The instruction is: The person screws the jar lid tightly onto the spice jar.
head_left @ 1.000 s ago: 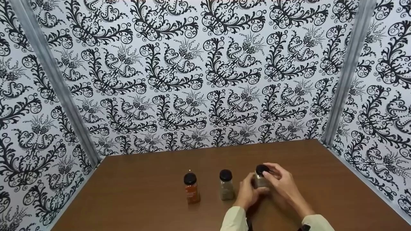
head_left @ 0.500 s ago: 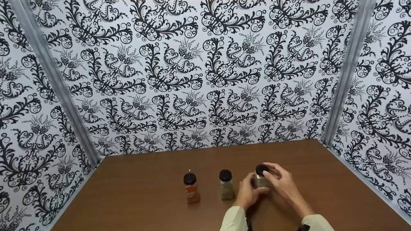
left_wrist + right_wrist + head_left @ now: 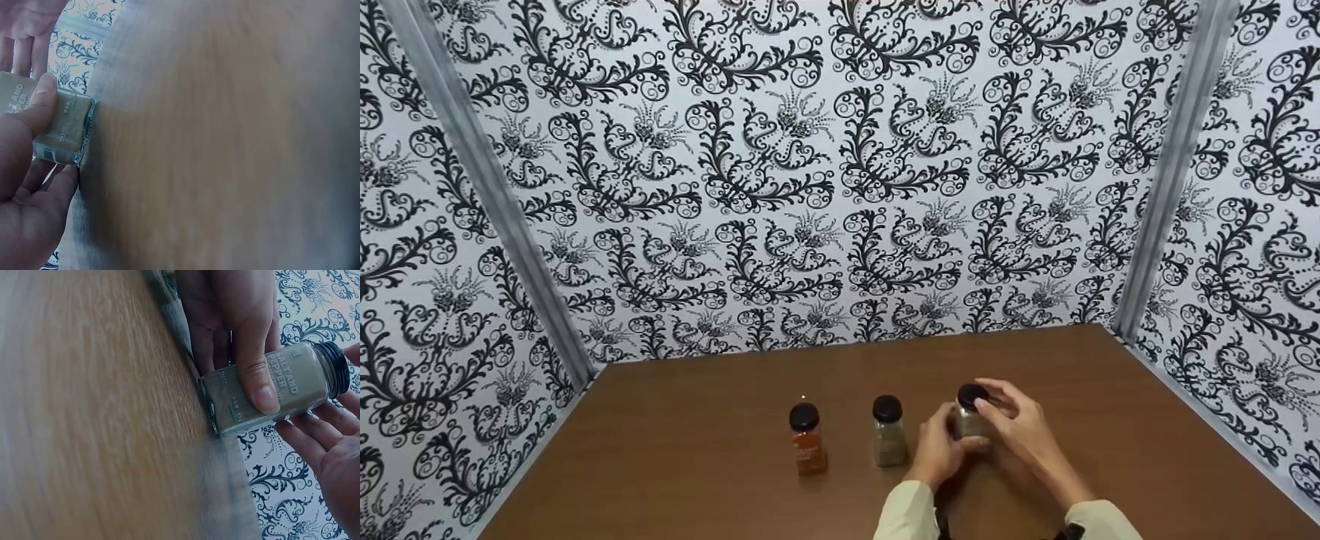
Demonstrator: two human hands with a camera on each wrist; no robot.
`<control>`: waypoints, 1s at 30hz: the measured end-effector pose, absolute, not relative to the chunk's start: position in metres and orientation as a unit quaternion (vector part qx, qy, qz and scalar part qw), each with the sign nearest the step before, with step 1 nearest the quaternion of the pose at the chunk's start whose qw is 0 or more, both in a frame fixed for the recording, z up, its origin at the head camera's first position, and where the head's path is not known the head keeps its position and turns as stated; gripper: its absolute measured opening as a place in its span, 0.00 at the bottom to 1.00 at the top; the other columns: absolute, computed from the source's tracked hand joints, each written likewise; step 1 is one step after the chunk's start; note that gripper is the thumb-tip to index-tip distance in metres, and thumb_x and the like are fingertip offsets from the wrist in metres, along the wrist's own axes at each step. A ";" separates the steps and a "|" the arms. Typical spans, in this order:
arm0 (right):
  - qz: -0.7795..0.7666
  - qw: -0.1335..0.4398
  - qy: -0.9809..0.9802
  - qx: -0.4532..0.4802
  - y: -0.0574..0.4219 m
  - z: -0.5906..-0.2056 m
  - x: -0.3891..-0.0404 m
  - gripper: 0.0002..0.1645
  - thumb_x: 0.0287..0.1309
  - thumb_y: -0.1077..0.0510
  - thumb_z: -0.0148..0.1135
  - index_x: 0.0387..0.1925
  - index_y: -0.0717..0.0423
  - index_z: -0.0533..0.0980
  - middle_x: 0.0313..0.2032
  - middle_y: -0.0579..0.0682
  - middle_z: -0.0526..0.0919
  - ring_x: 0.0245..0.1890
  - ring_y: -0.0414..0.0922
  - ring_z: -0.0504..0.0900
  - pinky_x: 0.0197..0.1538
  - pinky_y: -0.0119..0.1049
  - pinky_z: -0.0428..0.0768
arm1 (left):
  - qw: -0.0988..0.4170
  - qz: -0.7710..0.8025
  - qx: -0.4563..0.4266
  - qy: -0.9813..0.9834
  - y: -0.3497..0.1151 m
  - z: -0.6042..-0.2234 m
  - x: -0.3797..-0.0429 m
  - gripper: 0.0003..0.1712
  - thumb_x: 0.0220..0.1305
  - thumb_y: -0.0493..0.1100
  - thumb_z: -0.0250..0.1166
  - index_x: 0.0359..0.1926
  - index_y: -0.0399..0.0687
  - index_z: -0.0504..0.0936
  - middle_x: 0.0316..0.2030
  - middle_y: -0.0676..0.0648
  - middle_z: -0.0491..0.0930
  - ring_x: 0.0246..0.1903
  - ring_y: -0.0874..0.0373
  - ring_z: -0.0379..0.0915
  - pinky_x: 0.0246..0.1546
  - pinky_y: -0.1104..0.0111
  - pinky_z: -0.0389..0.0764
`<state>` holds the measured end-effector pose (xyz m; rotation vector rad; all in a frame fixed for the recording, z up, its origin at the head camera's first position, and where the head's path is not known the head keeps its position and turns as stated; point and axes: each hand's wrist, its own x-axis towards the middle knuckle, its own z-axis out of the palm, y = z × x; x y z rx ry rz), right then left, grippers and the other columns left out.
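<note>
A square glass jar of greyish-beige seasoning (image 3: 973, 425), labelled "SALT AND PEPPER" in the right wrist view, stands upright on the table. My left hand (image 3: 937, 448) grips its body, thumb across the label and fingers behind. My right hand (image 3: 1024, 429) holds the black lid (image 3: 973, 394) from above, thumb and fingers at its edge. The lid sits on the jar's neck. In the left wrist view, the jar's base (image 3: 84, 129) is right at the tabletop, and its lid is out of frame.
Just left of my hands stands a similar black-capped jar (image 3: 889, 444) of greenish-beige seasoning. Further left is a jar of orange-red spice (image 3: 808, 451). All stand on a brown wooden table (image 3: 675, 435), with patterned black-and-white walls (image 3: 780, 187) behind and at both sides.
</note>
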<state>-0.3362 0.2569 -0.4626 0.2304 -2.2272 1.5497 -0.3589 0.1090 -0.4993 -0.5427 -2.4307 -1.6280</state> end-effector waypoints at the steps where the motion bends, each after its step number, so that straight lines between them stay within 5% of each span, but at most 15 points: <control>1: 0.559 0.208 -0.798 0.084 0.257 -0.463 -0.336 0.19 0.64 0.60 0.65 0.57 0.57 0.79 0.54 0.59 0.85 0.48 0.30 0.82 0.51 0.23 0.79 | 0.079 -0.548 -0.182 -0.812 0.109 -0.499 -0.359 0.28 0.50 0.47 0.79 0.53 0.53 0.80 0.44 0.53 0.87 0.40 0.66 0.80 0.42 0.72 0.79; 23: 0.565 0.219 -0.790 0.090 0.257 -0.466 -0.340 0.18 0.62 0.63 0.67 0.53 0.59 0.80 0.52 0.61 0.86 0.47 0.28 0.82 0.51 0.21 0.79 | 0.069 -0.552 -0.170 -0.814 0.109 -0.497 -0.358 0.29 0.50 0.44 0.79 0.54 0.55 0.80 0.48 0.52 0.87 0.45 0.63 0.81 0.47 0.69 0.80; 30: 0.561 0.209 -0.797 0.088 0.257 -0.463 -0.336 0.20 0.65 0.60 0.65 0.58 0.57 0.78 0.55 0.59 0.84 0.50 0.29 0.82 0.52 0.22 0.79 | 0.076 -0.552 -0.179 -0.811 0.109 -0.497 -0.358 0.29 0.50 0.46 0.79 0.54 0.53 0.80 0.44 0.52 0.88 0.40 0.65 0.82 0.42 0.72 0.80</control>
